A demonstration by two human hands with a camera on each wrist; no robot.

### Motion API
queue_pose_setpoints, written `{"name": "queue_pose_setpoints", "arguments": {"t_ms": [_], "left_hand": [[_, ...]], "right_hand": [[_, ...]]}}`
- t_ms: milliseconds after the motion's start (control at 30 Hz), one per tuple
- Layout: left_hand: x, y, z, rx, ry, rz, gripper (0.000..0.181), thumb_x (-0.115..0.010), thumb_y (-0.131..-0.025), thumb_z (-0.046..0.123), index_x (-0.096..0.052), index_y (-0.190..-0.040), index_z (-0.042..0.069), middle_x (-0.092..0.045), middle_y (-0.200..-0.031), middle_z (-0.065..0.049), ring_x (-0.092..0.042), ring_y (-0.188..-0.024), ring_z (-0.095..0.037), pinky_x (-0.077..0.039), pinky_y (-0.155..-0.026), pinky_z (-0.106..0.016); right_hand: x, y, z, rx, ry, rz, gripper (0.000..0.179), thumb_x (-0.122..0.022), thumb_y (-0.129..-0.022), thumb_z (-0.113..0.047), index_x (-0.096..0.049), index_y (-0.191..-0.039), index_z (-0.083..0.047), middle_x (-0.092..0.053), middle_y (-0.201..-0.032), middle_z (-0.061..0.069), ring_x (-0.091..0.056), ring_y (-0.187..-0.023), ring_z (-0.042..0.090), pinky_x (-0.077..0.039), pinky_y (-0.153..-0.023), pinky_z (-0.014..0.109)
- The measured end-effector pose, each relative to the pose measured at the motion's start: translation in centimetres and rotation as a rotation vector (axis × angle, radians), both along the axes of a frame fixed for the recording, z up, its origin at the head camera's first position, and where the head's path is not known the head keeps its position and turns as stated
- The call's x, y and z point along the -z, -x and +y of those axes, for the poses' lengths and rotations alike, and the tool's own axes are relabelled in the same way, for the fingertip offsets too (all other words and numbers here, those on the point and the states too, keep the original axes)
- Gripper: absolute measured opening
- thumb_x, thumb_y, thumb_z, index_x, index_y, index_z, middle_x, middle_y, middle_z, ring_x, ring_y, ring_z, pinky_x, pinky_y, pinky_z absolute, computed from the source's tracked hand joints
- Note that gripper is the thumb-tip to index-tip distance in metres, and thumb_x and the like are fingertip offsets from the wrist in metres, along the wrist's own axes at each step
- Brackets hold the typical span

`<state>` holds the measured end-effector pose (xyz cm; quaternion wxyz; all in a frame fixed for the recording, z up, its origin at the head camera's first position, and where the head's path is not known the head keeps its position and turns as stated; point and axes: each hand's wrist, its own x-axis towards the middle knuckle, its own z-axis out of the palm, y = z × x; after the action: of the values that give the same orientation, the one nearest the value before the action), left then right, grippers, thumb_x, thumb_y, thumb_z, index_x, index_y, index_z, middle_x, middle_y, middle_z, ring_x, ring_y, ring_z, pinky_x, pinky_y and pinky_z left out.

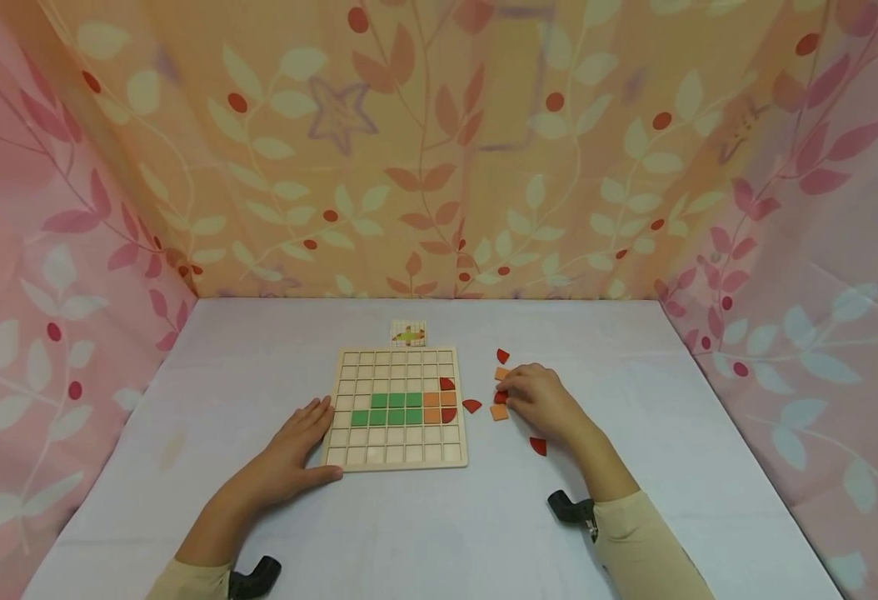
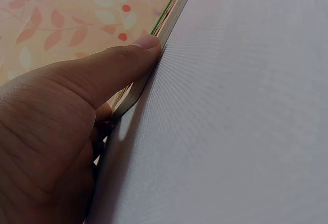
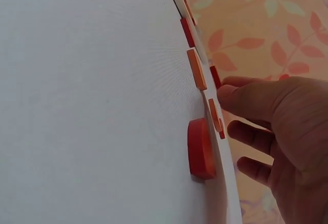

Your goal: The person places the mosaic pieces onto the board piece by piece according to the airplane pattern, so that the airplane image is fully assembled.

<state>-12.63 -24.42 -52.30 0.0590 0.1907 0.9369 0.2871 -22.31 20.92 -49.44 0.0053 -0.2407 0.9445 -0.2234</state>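
At eight o'clock on the grid board (image 1: pixel 395 455), the left hand (image 1: pixel 280 461) rests against the edge, fingers outstretched. At four lies a loose red piece (image 1: pixel 538 447). At three, the right hand (image 1: pixel 546 404) has bent fingers beside orange tiles (image 1: pixel 499 412); pinching or not, I can't tell. At twelve lies a picture card (image 1: pixel 409 334).
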Motion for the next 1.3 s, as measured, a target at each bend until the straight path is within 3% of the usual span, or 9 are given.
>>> {"name": "queue_pose_setpoints", "arguments": {"t_ms": [333, 667, 767, 967, 1300], "left_hand": [[0.2, 0.1, 0.0, -0.005, -0.001, -0.018, 0.109, -0.078, -0.083, 0.058, -0.027, -0.161, 0.001, -0.016, -0.171, -0.013, -0.009, -0.159, -0.035, 0.004, -0.128, -0.030], [0.4, 0.2, -0.1, -0.004, 0.003, -0.017, 0.110, -0.078, -0.083, 0.059, -0.026, -0.161, 0.001, -0.016, -0.171, -0.012, -0.009, -0.159, -0.035, 0.006, -0.125, -0.025], [0.4, 0.2, -0.1, -0.003, 0.008, -0.013, 0.110, -0.078, -0.083, 0.060, -0.026, -0.161, 0.002, -0.016, -0.171, -0.012, -0.009, -0.159, -0.035, 0.004, -0.127, -0.027], [0.3, 0.2, -0.1, -0.009, -0.001, -0.027, 0.110, -0.078, -0.083, 0.058, -0.026, -0.162, 0.003, -0.015, -0.172, -0.011, -0.008, -0.159, -0.034, -0.004, -0.129, -0.044], [0.1, 0.1, -0.1, -0.009, -0.004, -0.030, 0.109, -0.080, -0.083, 0.056, -0.025, -0.162, 0.003, -0.016, -0.172, -0.011, -0.008, -0.159, -0.034, -0.009, -0.127, -0.052]], "right_hand": [[-1.4, -0.2, -0.7, -0.020, 0.057, 0.025, 0.023, -0.077, -0.092, -0.014, -0.077, -0.115, -0.019, -0.069, -0.121, -0.002, -0.055, -0.125, 0.024, -0.038, -0.112, 0.052], [-3.7, 0.0, -3.5, -0.123, 0.126, 0.048, 0.027, -0.078, -0.091, -0.012, -0.077, -0.118, -0.017, -0.067, -0.115, -0.006, -0.056, -0.119, 0.021, -0.039, -0.109, 0.050], [-4.4, 0.0, -4.7, -0.146, 0.121, 0.051, 0.027, -0.078, -0.092, -0.013, -0.077, -0.119, -0.017, -0.067, -0.116, -0.005, -0.055, -0.120, 0.021, -0.039, -0.109, 0.050], [-5.4, 0.3, -7.3, -0.204, 0.119, 0.059, 0.028, -0.078, -0.092, -0.014, -0.076, -0.120, -0.016, -0.068, -0.117, -0.003, -0.055, -0.122, 0.023, -0.041, -0.109, 0.050], [-5.3, 0.8, -11.6, -0.295, 0.133, 0.039, 0.025, -0.073, -0.095, -0.015, -0.077, -0.120, -0.017, -0.068, -0.118, -0.004, -0.055, -0.123, 0.021, -0.040, -0.111, 0.049]]}}
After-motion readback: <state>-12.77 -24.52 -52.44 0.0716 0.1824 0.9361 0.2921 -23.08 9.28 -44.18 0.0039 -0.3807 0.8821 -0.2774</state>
